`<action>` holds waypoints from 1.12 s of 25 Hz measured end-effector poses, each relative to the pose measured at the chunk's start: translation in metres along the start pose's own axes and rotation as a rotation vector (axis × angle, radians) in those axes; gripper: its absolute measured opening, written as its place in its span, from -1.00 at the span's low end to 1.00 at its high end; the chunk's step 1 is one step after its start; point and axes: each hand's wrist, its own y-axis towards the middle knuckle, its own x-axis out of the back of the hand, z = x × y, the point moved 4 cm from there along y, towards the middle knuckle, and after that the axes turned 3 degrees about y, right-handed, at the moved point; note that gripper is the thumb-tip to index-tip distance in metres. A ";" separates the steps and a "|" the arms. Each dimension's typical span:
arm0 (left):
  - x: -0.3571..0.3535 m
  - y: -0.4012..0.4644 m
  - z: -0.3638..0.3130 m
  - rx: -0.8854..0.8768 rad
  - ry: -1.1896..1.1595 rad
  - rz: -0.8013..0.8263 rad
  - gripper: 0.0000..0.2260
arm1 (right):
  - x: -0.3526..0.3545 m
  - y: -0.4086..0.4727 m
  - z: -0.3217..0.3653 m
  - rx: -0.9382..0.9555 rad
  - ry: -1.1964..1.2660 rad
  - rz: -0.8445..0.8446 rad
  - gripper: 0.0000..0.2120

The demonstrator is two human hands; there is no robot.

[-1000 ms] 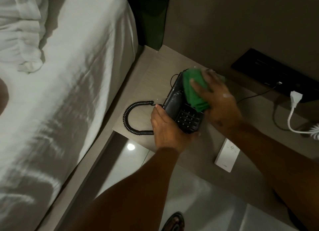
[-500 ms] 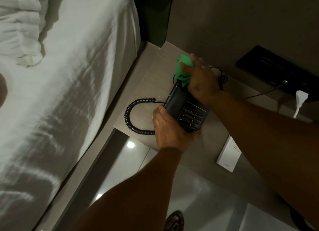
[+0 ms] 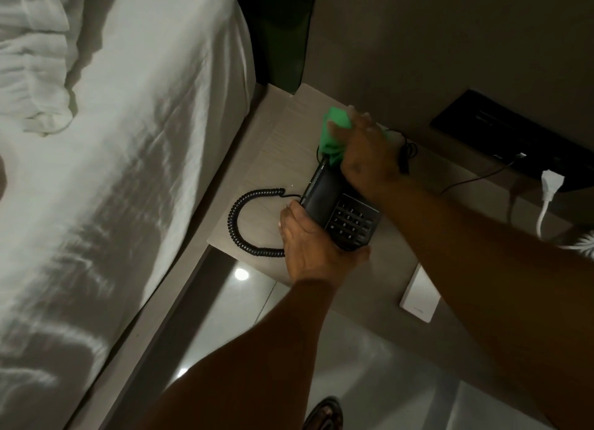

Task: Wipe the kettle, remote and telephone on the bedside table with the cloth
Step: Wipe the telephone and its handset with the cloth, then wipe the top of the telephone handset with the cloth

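A black telephone [image 3: 340,211] with a keypad sits on the wooden bedside table [image 3: 276,146]. Its coiled cord [image 3: 239,223] loops out to the left. My left hand [image 3: 311,243] grips the phone's near edge and holds it still. My right hand [image 3: 366,149] presses a green cloth [image 3: 334,133] against the far end of the phone, by the top of the handset. A white remote [image 3: 419,296] lies at the table's front edge, partly under my right forearm. No kettle is in view.
The white bed [image 3: 128,178] runs along the left of the table. A black wall panel [image 3: 514,140] with a white plug [image 3: 551,185] and cable is at the right. Thin black wires [image 3: 406,153] lie behind the phone. Glossy floor tiles [image 3: 231,304] lie below.
My right hand with the cloth has slid from the middle of the phone, above the keypad, to its far end. My left hand has stayed on the near edge.
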 end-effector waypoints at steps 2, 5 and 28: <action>0.000 0.001 -0.001 -0.004 0.005 0.002 0.36 | 0.004 0.006 -0.005 -0.035 0.068 -0.015 -0.39; 0.000 0.001 -0.003 0.003 -0.006 0.004 0.33 | -0.010 -0.040 0.009 0.143 -0.068 -0.010 -0.24; 0.030 -0.011 -0.024 -0.049 0.285 0.173 0.35 | 0.025 -0.141 -0.045 -0.395 0.769 -0.225 -0.61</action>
